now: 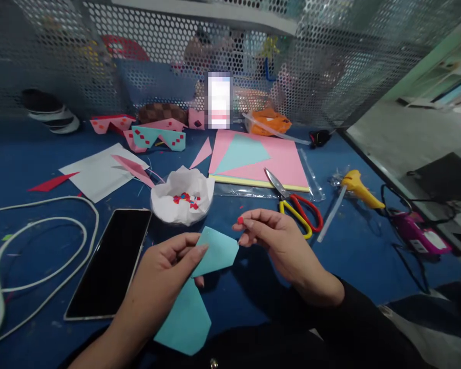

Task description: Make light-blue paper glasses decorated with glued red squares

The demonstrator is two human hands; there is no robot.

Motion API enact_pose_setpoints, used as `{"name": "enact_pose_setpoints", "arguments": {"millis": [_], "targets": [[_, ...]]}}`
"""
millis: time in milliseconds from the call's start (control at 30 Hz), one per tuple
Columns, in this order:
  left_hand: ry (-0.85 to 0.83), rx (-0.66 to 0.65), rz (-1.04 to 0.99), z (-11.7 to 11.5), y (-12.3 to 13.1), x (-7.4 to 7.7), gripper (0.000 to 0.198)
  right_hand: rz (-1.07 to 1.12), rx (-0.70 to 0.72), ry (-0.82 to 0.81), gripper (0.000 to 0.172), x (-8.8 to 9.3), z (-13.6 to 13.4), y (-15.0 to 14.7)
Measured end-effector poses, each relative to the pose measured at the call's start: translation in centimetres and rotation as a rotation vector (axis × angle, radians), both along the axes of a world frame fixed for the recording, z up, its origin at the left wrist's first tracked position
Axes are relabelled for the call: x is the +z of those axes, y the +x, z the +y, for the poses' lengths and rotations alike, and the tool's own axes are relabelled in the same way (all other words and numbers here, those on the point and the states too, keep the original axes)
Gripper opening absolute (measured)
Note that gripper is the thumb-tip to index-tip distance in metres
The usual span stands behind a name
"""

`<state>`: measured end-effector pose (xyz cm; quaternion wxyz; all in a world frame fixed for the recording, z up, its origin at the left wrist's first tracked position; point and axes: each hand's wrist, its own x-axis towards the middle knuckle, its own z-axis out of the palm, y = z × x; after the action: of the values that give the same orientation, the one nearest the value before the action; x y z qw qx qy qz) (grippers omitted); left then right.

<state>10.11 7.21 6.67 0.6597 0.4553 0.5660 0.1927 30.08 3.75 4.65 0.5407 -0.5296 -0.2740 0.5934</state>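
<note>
My left hand [172,266] pinches a light-blue paper cutout [215,252], shaped like a pair of glasses and held tilted above the table. Its second lobe hangs down below my fingers. Between the thumb and fingertips of my right hand [278,241] is a small red paper piece [240,221], just off the cutout's right edge. Beyond my hands stands a bowl [165,207] lined with white tissue, with small red, white and blue pieces inside. Scissors [292,200] with red and yellow handles lie partly open behind my right hand.
A dark phone [109,264] and a looped white cable [42,218] lie at left. Pink and blue sheets [253,154] sit behind the scissors. A yellow glue gun [359,187] is at right. Decorated paper glasses [159,138] stand before a perforated metal panel [157,66].
</note>
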Motion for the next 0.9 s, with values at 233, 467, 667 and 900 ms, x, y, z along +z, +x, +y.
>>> {"name": "enact_pose_setpoints", "arguments": {"millis": [233,467,667,900], "targets": [[0.028,0.046,0.059,-0.3,0.4,0.3,0.032,0.019,0.002,-0.025,0.013,-0.3,0.0,0.1],[-0.007,-0.010,0.004,0.0,0.1,-0.4,0.037,0.016,-0.030,-0.023,0.014,-0.3,0.1,0.2],[0.003,0.045,0.024,-0.4,0.5,0.3,0.030,-0.127,-0.013,0.077,0.020,-0.3,0.0,0.3],[0.021,0.003,-0.051,-0.2,0.1,-0.7,0.027,-0.346,0.029,0.171,0.010,-0.3,-0.4,0.3]]}}
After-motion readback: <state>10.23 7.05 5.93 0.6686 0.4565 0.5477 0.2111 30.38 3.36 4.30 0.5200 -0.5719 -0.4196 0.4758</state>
